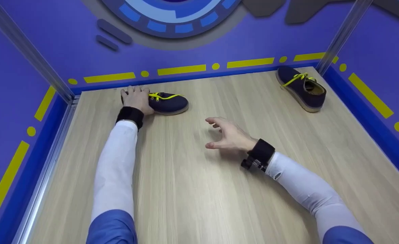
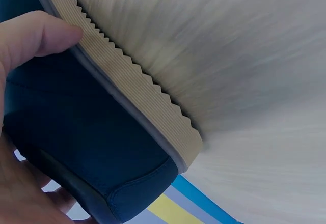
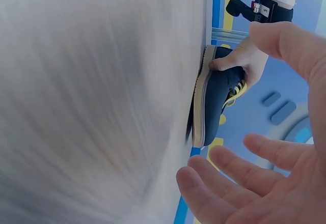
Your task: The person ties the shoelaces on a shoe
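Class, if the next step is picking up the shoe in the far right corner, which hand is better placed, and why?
Probably the right hand: it is empty, its fingers are spread, and it is nearer the right-hand shoe. The left hand grips the left-hand shoe.

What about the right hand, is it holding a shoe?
No, the right hand hangs empty above the tabletop, while the left hand holds a shoe.
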Motion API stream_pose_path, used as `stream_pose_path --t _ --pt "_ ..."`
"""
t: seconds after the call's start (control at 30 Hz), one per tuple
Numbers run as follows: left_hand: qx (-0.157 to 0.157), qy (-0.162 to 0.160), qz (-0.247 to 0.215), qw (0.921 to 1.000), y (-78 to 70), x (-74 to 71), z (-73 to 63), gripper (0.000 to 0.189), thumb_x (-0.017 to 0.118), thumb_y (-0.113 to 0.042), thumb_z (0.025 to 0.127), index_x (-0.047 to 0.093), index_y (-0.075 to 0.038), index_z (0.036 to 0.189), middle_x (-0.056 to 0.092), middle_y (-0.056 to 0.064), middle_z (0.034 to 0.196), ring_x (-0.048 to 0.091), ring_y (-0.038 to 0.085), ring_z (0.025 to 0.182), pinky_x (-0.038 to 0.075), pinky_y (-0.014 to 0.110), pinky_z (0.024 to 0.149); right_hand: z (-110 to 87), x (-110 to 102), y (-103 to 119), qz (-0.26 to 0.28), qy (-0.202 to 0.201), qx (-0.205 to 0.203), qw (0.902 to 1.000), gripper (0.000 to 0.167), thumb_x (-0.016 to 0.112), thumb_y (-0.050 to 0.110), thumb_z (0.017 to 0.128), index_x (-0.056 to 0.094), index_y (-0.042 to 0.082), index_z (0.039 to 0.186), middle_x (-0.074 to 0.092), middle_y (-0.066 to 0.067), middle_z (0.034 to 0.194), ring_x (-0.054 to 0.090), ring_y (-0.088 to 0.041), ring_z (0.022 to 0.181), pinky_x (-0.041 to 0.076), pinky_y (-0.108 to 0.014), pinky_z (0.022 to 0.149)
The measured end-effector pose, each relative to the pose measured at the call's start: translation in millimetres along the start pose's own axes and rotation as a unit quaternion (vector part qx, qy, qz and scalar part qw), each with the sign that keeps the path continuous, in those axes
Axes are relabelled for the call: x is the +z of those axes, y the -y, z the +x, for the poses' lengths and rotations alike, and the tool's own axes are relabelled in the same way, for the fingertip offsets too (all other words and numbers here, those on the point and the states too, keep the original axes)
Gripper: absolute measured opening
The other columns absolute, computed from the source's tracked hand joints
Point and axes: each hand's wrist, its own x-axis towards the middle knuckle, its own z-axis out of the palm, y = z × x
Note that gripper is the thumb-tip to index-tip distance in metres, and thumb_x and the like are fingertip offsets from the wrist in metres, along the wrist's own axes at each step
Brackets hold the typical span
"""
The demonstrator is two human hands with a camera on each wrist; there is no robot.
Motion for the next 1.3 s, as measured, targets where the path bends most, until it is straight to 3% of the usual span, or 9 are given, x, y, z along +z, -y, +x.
stream_pose_path --t 0.27,0.5,0.83,1.03,1.3 --pt "-0.011 0.017 0.000 0.9998 0.4 -2.0 -6.7 0.095 0.089 -0.043 0.085 0.050 -0.004 0.163 0.045 0.037 0.168 0.036 0.058 0.158 0.033 0.082 0.126 5.1 4 4 0.070 0.004 0.023 0.9973 0.096 0.095 0.028 0.088 0.047 0.000 0.166 0.056 -0.027 0.166 0.061 -0.047 0.148 0.054 -0.058 0.123" --pt "-0.016 0.036 -0.005 0.9992 -3.9 -7.5 -17.2 0.092 0.086 -0.045 0.087 0.053 -0.005 0.162 0.047 0.034 0.167 0.039 0.056 0.155 0.038 0.079 0.121 6.6 8 3 0.110 0.004 0.037 0.9932 0.096 0.094 0.025 0.090 0.044 -0.002 0.167 0.054 -0.030 0.165 0.064 -0.050 0.145 0.054 -0.057 0.124" --pt "-0.028 0.145 -0.026 0.9886 -14.9 -26.2 -31.5 0.099 0.081 -0.050 0.093 0.039 -0.007 0.172 0.050 0.030 0.170 0.045 0.054 0.156 0.033 0.077 0.126 4.9 10 3 0.120 0.005 0.044 0.9918 0.096 0.094 0.024 0.089 0.044 -0.003 0.167 0.054 -0.031 0.164 0.066 -0.051 0.143 0.055 -0.056 0.123" --pt "-0.001 0.199 -0.057 0.9783 -20.7 -39.1 -41.9 0.102 0.078 -0.049 0.097 0.032 0.001 0.174 0.044 0.031 0.175 0.044 0.051 0.162 0.037 0.066 0.134 5.4 11 3 0.111 0.005 0.047 0.9927 0.094 0.093 0.026 0.090 0.046 -0.003 0.166 0.056 -0.028 0.163 0.067 -0.048 0.142 0.056 -0.055 0.122" --pt "0.013 0.239 -0.066 0.9688 -27.8 -47.7 -45.9 0.098 0.072 -0.051 0.101 0.034 0.007 0.170 0.044 0.031 0.174 0.046 0.048 0.161 0.039 0.059 0.135 9.9 11 6 0.107 0.009 0.047 0.9931 0.092 0.093 0.025 0.091 0.046 -0.004 0.165 0.056 -0.029 0.163 0.067 -0.048 0.142 0.056 -0.054 0.122"
